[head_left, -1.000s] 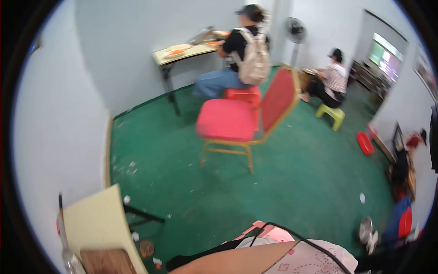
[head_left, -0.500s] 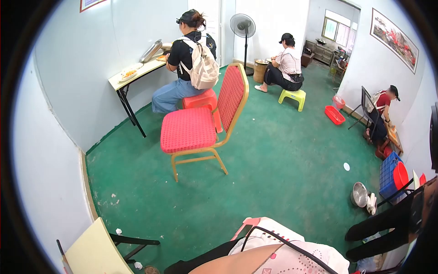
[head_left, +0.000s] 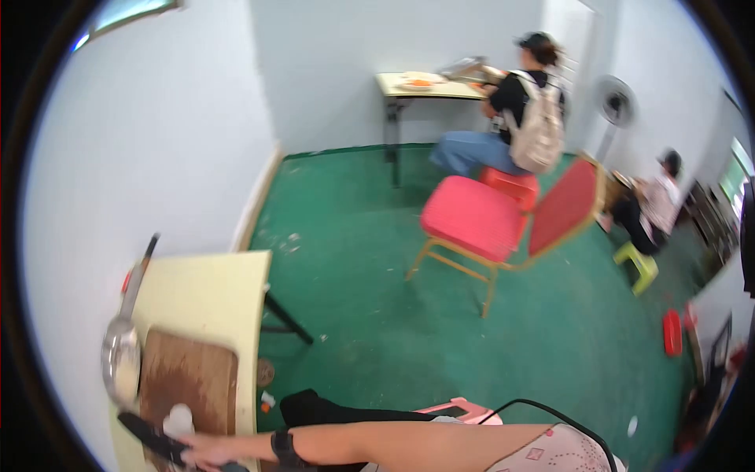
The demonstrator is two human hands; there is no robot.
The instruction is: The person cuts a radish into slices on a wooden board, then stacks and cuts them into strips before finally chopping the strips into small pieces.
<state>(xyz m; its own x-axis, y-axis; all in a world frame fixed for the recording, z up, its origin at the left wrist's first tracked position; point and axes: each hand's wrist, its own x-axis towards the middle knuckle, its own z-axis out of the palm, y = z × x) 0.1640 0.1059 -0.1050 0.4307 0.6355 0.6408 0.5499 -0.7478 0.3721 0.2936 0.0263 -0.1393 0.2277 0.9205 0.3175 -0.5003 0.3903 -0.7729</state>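
My right hand (head_left: 208,453) reaches in from the bottom over the near side of a wooden cutting board (head_left: 189,358), with a black band on its wrist. Its fingers are closed around a dark-bladed knife (head_left: 149,437), whose blade points toward the far left. A white rounded piece of food (head_left: 179,419) lies on the board right beside the fingers. The board's middle has a dark wet patch. Left of it, a long-handled metal pan (head_left: 120,346) holds something pale. My left hand is out of view.
The board and pan rest on a pale yellow table (head_left: 204,283). A red chair (head_left: 476,216) stands on the green floor. Past it, a person with a backpack (head_left: 539,126) sits at another table (head_left: 436,88). Another person (head_left: 657,204) sits on a green stool (head_left: 635,266) near a fan (head_left: 616,102).
My view has swung left and down, bringing the table, board and pan into sight. My right hand and the knife now show; earlier only part of the arm did.
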